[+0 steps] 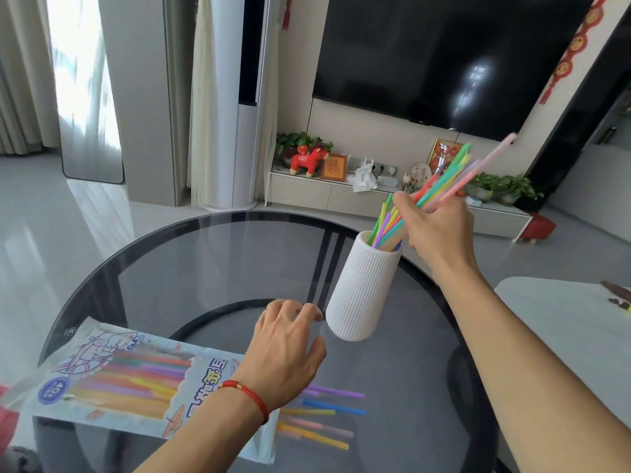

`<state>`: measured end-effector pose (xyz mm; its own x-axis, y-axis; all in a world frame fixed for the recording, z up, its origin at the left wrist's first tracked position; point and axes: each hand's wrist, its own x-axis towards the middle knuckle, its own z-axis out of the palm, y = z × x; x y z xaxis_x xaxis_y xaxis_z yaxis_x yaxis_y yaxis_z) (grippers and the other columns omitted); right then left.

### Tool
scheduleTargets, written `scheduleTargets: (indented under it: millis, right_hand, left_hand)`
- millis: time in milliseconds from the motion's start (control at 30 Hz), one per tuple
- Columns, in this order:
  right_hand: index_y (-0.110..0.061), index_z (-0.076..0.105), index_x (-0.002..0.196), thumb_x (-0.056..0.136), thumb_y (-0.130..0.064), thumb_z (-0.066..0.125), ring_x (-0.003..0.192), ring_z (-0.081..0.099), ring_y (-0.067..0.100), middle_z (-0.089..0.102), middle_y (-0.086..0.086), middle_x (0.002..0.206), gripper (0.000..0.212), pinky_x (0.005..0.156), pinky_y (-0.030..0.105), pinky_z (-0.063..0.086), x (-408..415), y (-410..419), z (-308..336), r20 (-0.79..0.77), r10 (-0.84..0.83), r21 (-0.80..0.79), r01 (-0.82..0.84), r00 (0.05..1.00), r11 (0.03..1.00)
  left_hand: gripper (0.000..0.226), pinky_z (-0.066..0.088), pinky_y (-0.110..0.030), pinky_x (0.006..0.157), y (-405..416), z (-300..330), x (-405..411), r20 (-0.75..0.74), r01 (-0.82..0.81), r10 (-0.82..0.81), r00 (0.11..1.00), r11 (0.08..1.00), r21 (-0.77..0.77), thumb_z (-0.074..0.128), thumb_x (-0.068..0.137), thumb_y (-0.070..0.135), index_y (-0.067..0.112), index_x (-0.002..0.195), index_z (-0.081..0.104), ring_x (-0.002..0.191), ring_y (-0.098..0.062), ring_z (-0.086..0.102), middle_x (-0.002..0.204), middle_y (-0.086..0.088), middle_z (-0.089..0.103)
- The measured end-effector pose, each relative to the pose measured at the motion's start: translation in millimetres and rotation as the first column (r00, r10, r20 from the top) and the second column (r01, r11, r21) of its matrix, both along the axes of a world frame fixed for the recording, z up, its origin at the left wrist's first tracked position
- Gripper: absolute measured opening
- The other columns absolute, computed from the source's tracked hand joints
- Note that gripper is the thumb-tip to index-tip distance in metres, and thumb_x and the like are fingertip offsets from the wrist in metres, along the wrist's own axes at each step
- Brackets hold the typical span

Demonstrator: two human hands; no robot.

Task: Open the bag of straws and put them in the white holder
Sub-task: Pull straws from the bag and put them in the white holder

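I am holding a bundle of straws (pixel 444 186) in my right hand (pixel 440 230), fingers closed round the middle of the bunch, with the lower ends already dipping into the mouth of the white holder (pixel 362 288) and the upper ends fanning up and away to the right. The bundle's long axis is slanting, not plumb, so I judge the coming move is turning on tipping it more upright over the opening, which is sitting just below and left of that hand. My left hand (pixel 290 346) is hovering spread and empty above the glass table (pixel 205 268), near the foot of the holder but, as far as I can tell, not touching it. The bag (pixel 129 380) is lying flat near the table's front left edge, its open end towards the right, with several loose straws (pixel 324 414) poking out of it, lying roughly left to right; the left hand is nearer to these. The holder is a ribbed, matte, tapering vase; the straws are thin, smooth, pastel plastic; the bag is glossy printed film.
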<state>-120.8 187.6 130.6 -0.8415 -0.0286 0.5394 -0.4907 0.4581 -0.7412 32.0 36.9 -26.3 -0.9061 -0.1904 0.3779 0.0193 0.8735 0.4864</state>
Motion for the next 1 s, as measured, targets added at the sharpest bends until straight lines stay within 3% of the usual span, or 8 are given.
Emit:
scheduleTargets:
  millis: [133,333,433,500,667,833,933,1000]
  right_hand:
    - [-0.01,0.071,0.094,0.086,-0.051,0.069,0.081,0.073,0.029,0.073,0.011,0.084,0.041,0.067,0.039,0.058,-5.3,2.7,7.6,-0.043,-0.035,0.0,0.035,0.998,0.999]
    - [-0.015,0.061,0.132,0.099,-0.041,0.051,0.118,0.056,0.02,0.061,0.008,0.129,0.043,0.098,0.037,0.048,-7.5,8.8,3.0,-0.322,-0.028,0.201,0.097,0.946,0.975]
    - [-0.014,0.048,0.153,0.107,-0.041,0.043,0.144,0.043,0.02,0.046,0.005,0.159,0.053,0.12,0.042,0.036,-7.6,2.8,-5.8,-0.145,0.182,0.47,-0.094,0.973,0.878]
    - [-0.013,0.043,0.158,0.11,-0.039,0.042,0.153,0.035,0.017,0.038,0.001,0.167,0.055,0.122,0.036,0.028,-8.2,-0.7,-13.5,-0.048,0.254,0.571,-0.182,0.966,0.8]
    - [-0.014,0.05,0.153,0.107,-0.034,0.044,0.154,0.036,0.021,0.044,0.005,0.165,0.051,0.126,0.041,0.03,-1.9,-1.2,-7.8,-0.206,0.29,0.547,-0.137,0.935,0.826]
    - [-0.001,0.074,0.11,0.096,-0.018,0.054,0.122,0.063,0.032,0.072,0.015,0.123,0.03,0.109,0.047,0.046,25.6,8.3,-17.1,-0.633,0.264,0.373,-0.012,0.728,0.928]
    - [-0.001,0.075,0.096,0.093,-0.012,0.058,0.102,0.067,0.033,0.075,0.013,0.104,0.021,0.093,0.046,0.051,44.1,15.5,-37.6,-0.669,0.295,0.371,-0.037,0.682,0.928]
    - [-0.004,0.074,0.091,0.091,-0.013,0.059,0.085,0.067,0.029,0.074,0.008,0.092,0.017,0.077,0.043,0.055,54.5,19.4,-59.9,-0.574,0.373,0.412,-0.137,0.729,0.901]
  left_hand:
    - [0.033,0.039,-0.037,0.106,0.7,2.0,0.3,0.019,-0.002,0.002,1.0,1.0,-0.006,0.046,0.098,0.041,0.027,0.127,0.05,0.127,-0.019,0.035,0.13,0.003,0.051]
    - [0.033,0.038,-0.036,0.106,-1.3,1.5,3.0,0.042,-0.006,0.006,0.999,1.0,0.003,0.046,0.098,0.041,0.028,0.128,0.048,0.128,-0.018,0.034,0.134,0.004,0.05]
    - [0.033,0.038,-0.035,0.106,-1.3,3.8,3.5,0.041,-0.01,0.01,0.999,1.0,-0.002,0.045,0.098,0.041,0.028,0.129,0.048,0.129,-0.018,0.033,0.134,0.005,0.049]
    - [0.034,0.037,-0.036,0.107,-1.5,5.5,4.2,0.059,-0.008,0.009,0.998,1.0,-0.016,0.044,0.098,0.042,0.029,0.129,0.047,0.129,-0.018,0.033,0.136,0.005,0.048]
    - [0.053,0.037,-0.038,0.107,-13.2,8.3,8.2,0.199,0.047,-0.027,0.98,0.994,-0.098,0.032,0.09,0.055,0.03,0.134,0.043,0.127,-0.021,0.035,0.136,0.003,0.047]
    - [0.079,0.028,-0.044,0.115,-36.7,6.1,17.9,0.408,0.191,-0.085,0.909,0.955,-0.226,0.026,0.079,0.075,0.034,0.146,0.032,0.135,-0.022,0.028,0.147,0.003,0.038]
    - [0.09,0.013,-0.054,0.121,-42.6,7.2,26.5,0.514,0.263,-0.095,0.852,0.928,-0.265,0.046,0.08,0.079,0.035,0.153,0.019,0.146,-0.023,0.014,0.156,0.002,0.024]
    - [0.108,0.007,-0.057,0.121,-46.8,9.3,31.6,0.589,0.307,-0.105,0.802,0.917,-0.255,0.052,0.07,0.085,0.036,0.155,0.008,0.149,-0.023,0.005,0.161,0.001,0.016]
